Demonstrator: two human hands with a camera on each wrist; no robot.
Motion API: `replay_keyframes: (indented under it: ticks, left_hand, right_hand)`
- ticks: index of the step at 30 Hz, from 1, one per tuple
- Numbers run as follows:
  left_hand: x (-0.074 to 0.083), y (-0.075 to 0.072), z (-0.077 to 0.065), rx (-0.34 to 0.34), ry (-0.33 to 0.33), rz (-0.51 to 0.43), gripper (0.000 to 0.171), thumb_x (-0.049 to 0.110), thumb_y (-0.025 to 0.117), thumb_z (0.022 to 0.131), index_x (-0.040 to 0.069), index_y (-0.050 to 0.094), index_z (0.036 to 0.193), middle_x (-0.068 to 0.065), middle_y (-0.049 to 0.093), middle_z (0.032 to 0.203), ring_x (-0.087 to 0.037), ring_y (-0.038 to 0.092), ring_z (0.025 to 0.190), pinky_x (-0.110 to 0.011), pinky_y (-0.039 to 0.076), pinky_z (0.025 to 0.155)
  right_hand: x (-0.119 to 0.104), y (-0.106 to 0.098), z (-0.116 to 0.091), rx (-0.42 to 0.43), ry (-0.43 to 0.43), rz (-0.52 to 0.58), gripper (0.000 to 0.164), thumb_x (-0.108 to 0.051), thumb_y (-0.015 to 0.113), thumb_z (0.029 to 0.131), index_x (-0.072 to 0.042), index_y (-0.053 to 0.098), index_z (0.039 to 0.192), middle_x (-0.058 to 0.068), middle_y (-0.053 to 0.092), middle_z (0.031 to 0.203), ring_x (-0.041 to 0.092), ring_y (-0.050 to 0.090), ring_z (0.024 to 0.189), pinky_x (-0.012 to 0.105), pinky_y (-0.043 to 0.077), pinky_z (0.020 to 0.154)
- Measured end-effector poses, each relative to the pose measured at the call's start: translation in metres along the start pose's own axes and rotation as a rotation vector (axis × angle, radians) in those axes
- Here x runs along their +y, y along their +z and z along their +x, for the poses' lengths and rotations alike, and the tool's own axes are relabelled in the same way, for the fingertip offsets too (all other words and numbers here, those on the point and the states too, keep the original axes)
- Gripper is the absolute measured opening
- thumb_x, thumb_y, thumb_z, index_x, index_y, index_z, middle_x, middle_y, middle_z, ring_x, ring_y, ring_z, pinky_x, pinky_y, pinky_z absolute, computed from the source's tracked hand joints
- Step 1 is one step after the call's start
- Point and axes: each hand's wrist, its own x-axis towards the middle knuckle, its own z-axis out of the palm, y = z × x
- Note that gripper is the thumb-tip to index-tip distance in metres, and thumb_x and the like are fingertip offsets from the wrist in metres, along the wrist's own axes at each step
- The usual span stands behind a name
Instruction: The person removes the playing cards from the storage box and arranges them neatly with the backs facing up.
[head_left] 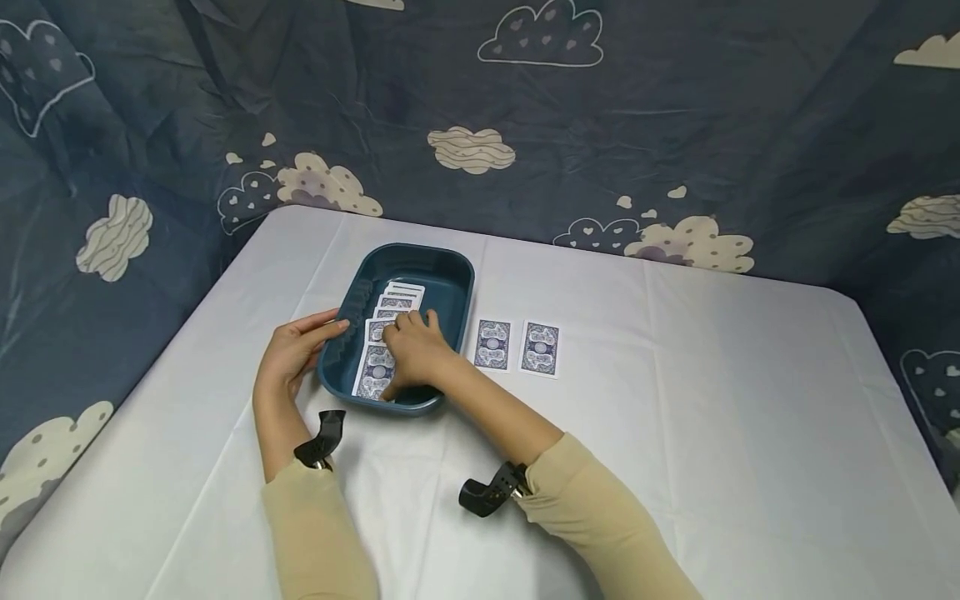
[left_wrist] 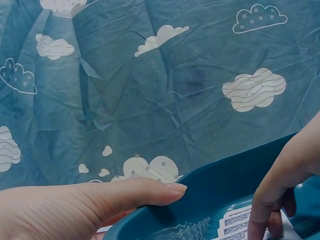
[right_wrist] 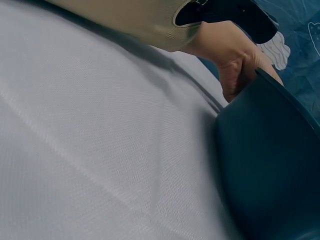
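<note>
A dark teal plastic basin (head_left: 459, 287) stands on the white-covered table. Inside it, several playing cards (head_left: 374, 371) with blue patterned backs lie in an overlapping column. My left hand (head_left: 287, 357) grips the basin's left side, its thumb over the rim, as the left wrist view also shows. Reaching over the right side, my right hand (head_left: 422, 352) has its curled fingers and thumb on the nearest card, gripping it. The right wrist view has only the basin's outer wall (right_wrist: 270, 160) and part of the left hand (right_wrist: 237, 62); the right fingers are hidden there.
Two more playing cards lie face down to the right of the basin, a left one (head_left: 492, 345) and a right one (head_left: 540, 348), side by side with a small gap. A dark cloud-patterned cloth (head_left: 420, 92) hangs behind the table (head_left: 720, 433).
</note>
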Motion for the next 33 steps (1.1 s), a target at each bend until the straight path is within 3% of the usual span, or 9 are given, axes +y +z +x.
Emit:
replay_keyframes:
  ticks: [5, 12, 17, 21, 24, 27, 30, 33]
  left_hand:
    - [0.000, 0.000, 0.002, 0.009, -0.019, -0.001, 0.066, 0.033, 0.079, 0.072, 0.014, 0.054, 0.130, 0.017, 0.063, 0.092, 0.000, 0.061, 0.084, -0.016, 0.050, 0.069]
    - [0.001, -0.001, 0.000, -0.007, 0.003, -0.012, 0.068, 0.033, 0.079, 0.071, 0.011, 0.053, 0.130, 0.019, 0.063, 0.091, -0.001, 0.059, 0.082, -0.016, 0.050, 0.067]
    - [0.003, 0.000, 0.000, -0.001, -0.009, 0.027, 0.068, 0.037, 0.079, 0.072, 0.014, 0.053, 0.131, 0.018, 0.061, 0.094, 0.002, 0.055, 0.080, -0.014, 0.048, 0.066]
    - [0.005, 0.002, 0.001, -0.005, -0.002, 0.066, 0.066, 0.039, 0.076, 0.074, 0.016, 0.052, 0.132, 0.008, 0.057, 0.118, 0.002, 0.052, 0.088, -0.013, 0.046, 0.069]
    - [0.005, 0.001, 0.001, 0.003, -0.008, 0.076, 0.067, 0.041, 0.075, 0.075, 0.017, 0.052, 0.133, 0.002, 0.047, 0.136, -0.002, 0.049, 0.101, -0.015, 0.044, 0.077]
    - [0.003, 0.000, 0.000, 0.007, -0.021, 0.082, 0.069, 0.043, 0.075, 0.073, 0.018, 0.051, 0.133, 0.001, 0.043, 0.141, -0.003, 0.046, 0.106, -0.017, 0.041, 0.083]
    - [0.000, 0.000, -0.001, 0.002, -0.028, 0.085, 0.070, 0.043, 0.075, 0.074, 0.017, 0.050, 0.134, 0.000, 0.041, 0.143, -0.010, 0.042, 0.118, -0.026, 0.039, 0.094]
    - [0.001, 0.001, -0.002, 0.001, -0.025, 0.099, 0.070, 0.044, 0.074, 0.075, 0.018, 0.049, 0.134, -0.001, 0.040, 0.143, -0.015, 0.039, 0.122, -0.030, 0.038, 0.095]
  right_hand:
    - [-0.002, -0.002, -0.001, -0.006, -0.045, -0.014, 0.086, -0.062, 0.077, 0.058, -0.012, 0.054, 0.124, 0.004, 0.050, 0.122, 0.022, 0.039, 0.117, 0.050, 0.020, 0.104]
    - [-0.002, 0.001, 0.000, 0.035, -0.066, -0.067, 0.089, -0.066, 0.074, 0.058, -0.011, 0.053, 0.124, 0.003, 0.052, 0.121, 0.020, 0.041, 0.116, 0.049, 0.023, 0.102]
    - [0.001, -0.001, -0.005, 0.179, -0.082, -0.161, 0.095, -0.075, 0.067, 0.054, -0.011, 0.053, 0.123, 0.004, 0.054, 0.121, 0.021, 0.043, 0.116, 0.051, 0.025, 0.103]
    - [0.011, -0.021, -0.020, 0.330, -0.081, -0.122, 0.095, -0.074, 0.067, 0.054, -0.012, 0.052, 0.124, 0.003, 0.053, 0.119, 0.020, 0.044, 0.112, 0.044, 0.031, 0.094]
    - [0.029, -0.044, -0.039, 0.404, -0.076, -0.037, 0.094, -0.071, 0.068, 0.054, -0.012, 0.051, 0.126, 0.003, 0.052, 0.118, 0.020, 0.043, 0.109, 0.040, 0.032, 0.087]
    - [0.059, -0.059, -0.064, 0.434, -0.038, 0.051, 0.092, -0.067, 0.070, 0.054, -0.013, 0.050, 0.126, 0.003, 0.050, 0.118, 0.020, 0.041, 0.107, 0.039, 0.031, 0.086]
    - [0.099, -0.065, -0.093, 0.435, 0.018, 0.112, 0.091, -0.063, 0.075, 0.053, -0.012, 0.050, 0.125, 0.004, 0.050, 0.119, 0.021, 0.040, 0.108, 0.041, 0.030, 0.088]
    - [0.141, -0.060, -0.120, 0.421, 0.068, 0.129, 0.090, -0.059, 0.079, 0.052, -0.011, 0.051, 0.123, 0.006, 0.050, 0.119, 0.024, 0.041, 0.109, 0.042, 0.029, 0.087]
